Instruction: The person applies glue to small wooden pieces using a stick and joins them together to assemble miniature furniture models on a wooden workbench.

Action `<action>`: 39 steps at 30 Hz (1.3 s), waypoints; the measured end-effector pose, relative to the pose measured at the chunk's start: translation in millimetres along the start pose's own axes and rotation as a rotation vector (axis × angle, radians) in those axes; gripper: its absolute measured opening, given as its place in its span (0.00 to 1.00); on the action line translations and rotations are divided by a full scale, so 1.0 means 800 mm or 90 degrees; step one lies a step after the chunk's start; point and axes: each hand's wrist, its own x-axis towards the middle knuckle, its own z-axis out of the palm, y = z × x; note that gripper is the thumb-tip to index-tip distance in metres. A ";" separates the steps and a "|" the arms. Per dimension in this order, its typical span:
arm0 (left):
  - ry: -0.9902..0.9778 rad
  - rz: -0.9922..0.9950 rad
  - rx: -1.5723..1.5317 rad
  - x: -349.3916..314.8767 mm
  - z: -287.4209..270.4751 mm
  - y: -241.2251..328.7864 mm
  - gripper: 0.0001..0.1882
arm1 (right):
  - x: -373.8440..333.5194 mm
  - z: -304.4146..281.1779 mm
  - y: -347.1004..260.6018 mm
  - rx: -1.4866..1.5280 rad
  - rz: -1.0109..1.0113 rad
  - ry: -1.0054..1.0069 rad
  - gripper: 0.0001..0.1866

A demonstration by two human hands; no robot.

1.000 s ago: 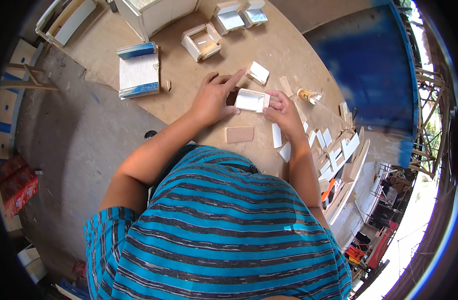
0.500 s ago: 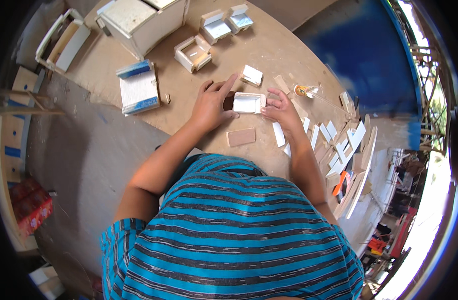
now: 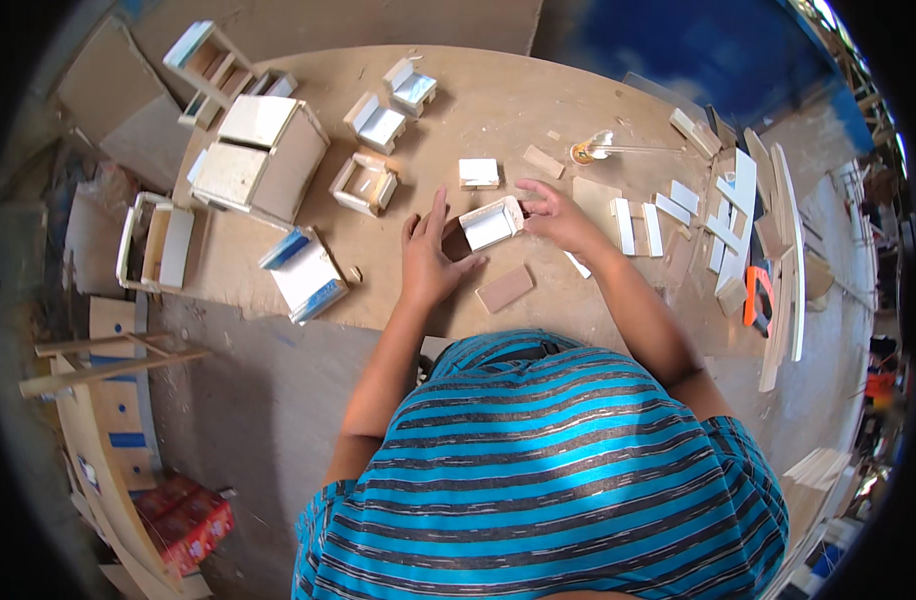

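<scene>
The view has swung round; the small box (image 3: 493, 224) remains between the hands, near the flat block (image 3: 505, 289). The left hand (image 3: 427, 266) spreads its grip; whether the right hand's grip closes, I cannot tell.

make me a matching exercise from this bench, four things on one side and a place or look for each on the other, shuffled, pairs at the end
1. open box
2. brown block
3. bed-shaped piece
4. small cup

A. white with blue ends
B. a thin stick extends from it toward the right
C. between the left hand and the right hand
D. between the open box and the striped shirt

Pairs: 1-C, 2-D, 3-A, 4-B
</scene>
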 end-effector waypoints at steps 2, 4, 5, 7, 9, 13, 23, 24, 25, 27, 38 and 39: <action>-0.012 0.000 -0.030 0.000 -0.003 -0.003 0.55 | 0.001 -0.001 0.004 0.008 -0.006 0.000 0.35; -0.017 0.017 -0.022 0.001 -0.002 -0.007 0.55 | 0.001 -0.002 0.007 0.008 -0.019 -0.003 0.36; -0.013 0.021 -0.017 0.000 -0.001 -0.009 0.55 | 0.002 -0.002 0.010 0.014 -0.024 0.004 0.36; -0.019 0.023 -0.011 0.001 0.002 -0.012 0.55 | 0.005 -0.004 0.014 0.023 -0.036 -0.007 0.36; -0.022 0.022 -0.007 0.001 0.002 -0.013 0.54 | 0.001 -0.001 0.002 -0.005 -0.030 -0.002 0.35; -0.025 0.003 -0.020 0.003 0.008 -0.019 0.55 | 0.002 0.002 -0.001 -0.042 -0.035 0.032 0.36; -0.036 -0.008 0.005 0.004 0.007 -0.010 0.58 | 0.032 -0.011 -0.002 -0.074 -0.035 -0.081 0.34; -0.038 -0.004 0.006 0.004 0.008 -0.009 0.58 | 0.036 -0.011 0.000 -0.067 -0.044 -0.080 0.34; -0.025 0.009 0.011 0.005 0.009 -0.009 0.58 | 0.039 -0.012 0.001 -0.061 -0.054 -0.079 0.35; -0.014 0.024 0.017 0.004 0.009 -0.010 0.59 | 0.040 -0.012 -0.006 -0.068 -0.032 -0.089 0.34; -0.015 0.032 0.031 0.003 0.008 -0.006 0.61 | 0.017 -0.005 0.003 -0.163 -0.129 0.042 0.31; -0.016 0.032 0.031 0.003 0.008 -0.003 0.61 | 0.006 -0.010 -0.009 -0.168 -0.084 0.080 0.30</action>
